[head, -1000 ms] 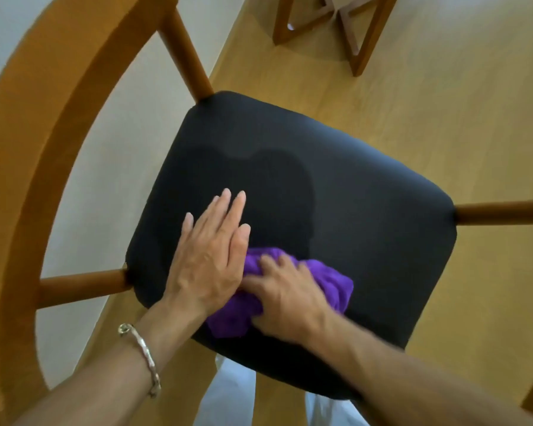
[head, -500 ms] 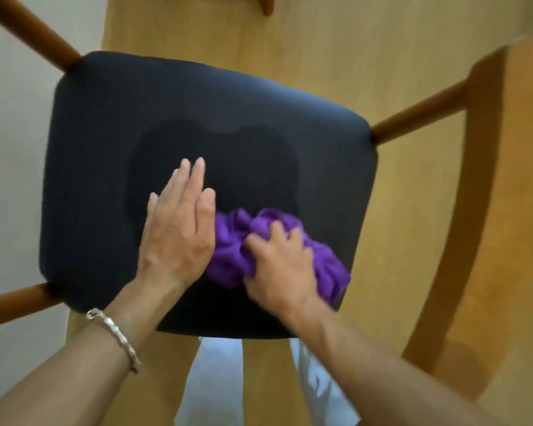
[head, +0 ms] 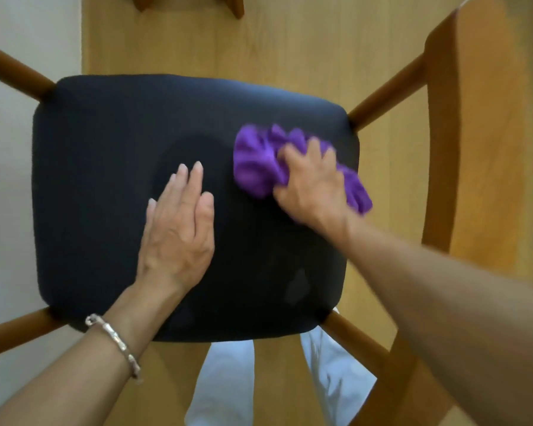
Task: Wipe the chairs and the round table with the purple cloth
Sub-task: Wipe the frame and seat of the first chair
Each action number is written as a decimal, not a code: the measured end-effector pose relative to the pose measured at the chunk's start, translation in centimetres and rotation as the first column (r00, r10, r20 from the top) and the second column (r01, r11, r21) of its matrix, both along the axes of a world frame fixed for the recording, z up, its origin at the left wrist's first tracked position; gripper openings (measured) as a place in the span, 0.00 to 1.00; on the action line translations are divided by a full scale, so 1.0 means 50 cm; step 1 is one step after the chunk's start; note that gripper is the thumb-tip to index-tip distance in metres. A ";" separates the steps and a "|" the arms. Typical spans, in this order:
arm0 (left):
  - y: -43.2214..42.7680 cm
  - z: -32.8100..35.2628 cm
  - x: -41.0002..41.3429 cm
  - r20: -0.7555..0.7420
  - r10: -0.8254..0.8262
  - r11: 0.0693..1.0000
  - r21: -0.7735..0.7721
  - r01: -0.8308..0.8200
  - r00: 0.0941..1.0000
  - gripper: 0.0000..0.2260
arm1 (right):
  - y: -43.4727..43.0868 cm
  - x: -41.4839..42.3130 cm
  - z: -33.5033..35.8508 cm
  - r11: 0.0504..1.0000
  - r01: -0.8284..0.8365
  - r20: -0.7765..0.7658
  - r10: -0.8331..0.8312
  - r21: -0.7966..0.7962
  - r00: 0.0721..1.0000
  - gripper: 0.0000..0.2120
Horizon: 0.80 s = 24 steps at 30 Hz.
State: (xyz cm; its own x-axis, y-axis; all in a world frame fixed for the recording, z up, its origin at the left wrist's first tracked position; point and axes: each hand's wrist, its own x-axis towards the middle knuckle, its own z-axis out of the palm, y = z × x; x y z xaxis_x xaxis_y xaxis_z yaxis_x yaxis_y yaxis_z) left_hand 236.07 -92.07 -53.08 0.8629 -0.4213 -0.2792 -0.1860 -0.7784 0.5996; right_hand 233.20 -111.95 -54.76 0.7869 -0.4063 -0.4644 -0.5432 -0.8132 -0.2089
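**Purple cloth (head: 259,167) works the far right of the chair seat (head: 105,179)**

Head view: the bunched cloth lies on the black seat, near its far right corner, beside the wooden backrest (head: 474,149). The right hand (head: 311,192) grips it, fingers curled into the folds and pressing down, probably so the wad gives a firm rubbing pad; both are motion-blurred. The left hand (head: 176,232) rests flat mid-seat, fingers straight and close together, holding nothing, likely to steady the chair against the rubbing. A silver bracelet (head: 114,342) sits on that wrist. No brand, label or writing is readable anywhere.
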 end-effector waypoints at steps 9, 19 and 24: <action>-0.005 0.153 -0.010 -0.094 -0.272 0.938 0.196 0.285 0.958 0.26 | 0.086 -0.125 0.095 0.923 0.152 -0.222 -0.075 0.353 0.972 0.19; -0.045 0.558 0.111 0.118 -0.118 0.993 0.005 0.118 0.986 0.23 | -0.060 -0.028 0.595 0.937 -0.016 0.351 -0.115 0.349 0.929 0.17; -0.132 0.773 0.120 0.320 -0.156 0.973 -0.114 0.201 0.934 0.24 | -0.141 -0.008 0.837 0.963 -0.072 0.536 -0.082 0.260 0.840 0.17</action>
State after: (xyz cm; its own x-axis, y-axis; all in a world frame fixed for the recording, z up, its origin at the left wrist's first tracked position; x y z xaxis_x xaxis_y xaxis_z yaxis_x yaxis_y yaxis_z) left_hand 242.04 -98.68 -14.41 0.8036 -0.5919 0.0619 -0.5065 -0.6256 0.5933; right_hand 232.77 -118.99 -12.91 0.9400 -0.3365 -0.0565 -0.2854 -0.6845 -0.6708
